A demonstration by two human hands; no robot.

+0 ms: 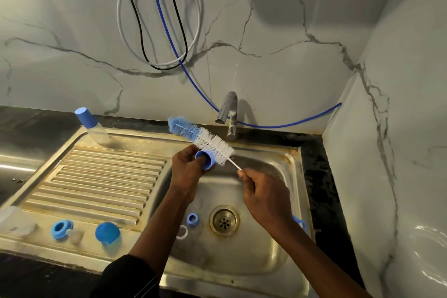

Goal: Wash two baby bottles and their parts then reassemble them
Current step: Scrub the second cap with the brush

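Observation:
Above the sink basin [271,244], my left hand [186,169] grips a small blue bottle cap [205,158]. My right hand [266,196] pinches the thin white stem of a blue-and-white bottle brush [203,138], whose white bristles lie against the cap. An assembled baby bottle [93,127] with a blue cap stands at the back of the drainboard. On the front of the drainboard lie a blue collar ring [60,228], a clear teat [76,234] and a blue dome cap [107,232]. Inside the basin lie a second blue ring [192,219] and a white ring [182,232].
A steel tap [228,111] stands behind the basin, no water running. The drain [224,220] sits mid-basin. A blue object [300,221] shows partly behind my right wrist. The ribbed drainboard [96,176] spans the left. Hoses and cables [159,31] hang on the marble wall.

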